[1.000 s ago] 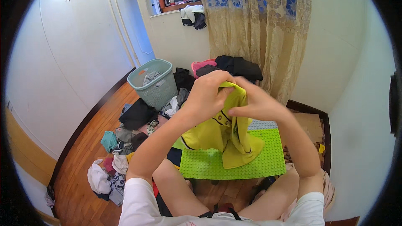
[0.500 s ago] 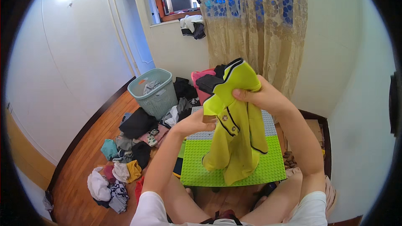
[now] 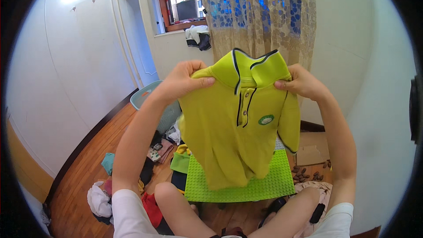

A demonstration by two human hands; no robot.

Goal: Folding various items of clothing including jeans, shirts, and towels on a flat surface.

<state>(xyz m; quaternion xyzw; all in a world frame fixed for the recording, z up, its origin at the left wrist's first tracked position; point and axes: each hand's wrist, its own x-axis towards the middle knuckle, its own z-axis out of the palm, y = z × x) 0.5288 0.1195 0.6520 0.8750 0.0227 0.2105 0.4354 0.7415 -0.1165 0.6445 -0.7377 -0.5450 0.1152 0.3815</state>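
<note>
Shirt (image 3: pixel 233 136), a yellow-green polo with dark trim on its collar and a small round badge on the chest, hangs in the air in front of us, held up by its shoulders with the front facing us. We judge it light and soft: it drapes in loose folds below the chest, so it will sag and twist wherever we do not support it, and it should be neither slippery nor fragile. The shoulder seams just beside the collar look like the best places to take hold, since from there the body falls straight.

Going from left to right, our left hand (image 3: pixel 183 79) is closed on the shirt's left-side shoulder, thumb in front pinching the cloth against curled fingers. The collar stands between our two hands, slightly higher than the knuckles. Our right hand (image 3: pixel 302 81) is closed on the other shoulder in the same pinch, thumb across the seam.

The hem hangs above a green studded mat (image 3: pixel 264 185) on the wooden floor (image 3: pixel 88 167), in front of our knees. Loose clothes (image 3: pixel 99 200) lie scattered well apart to the left.
</note>
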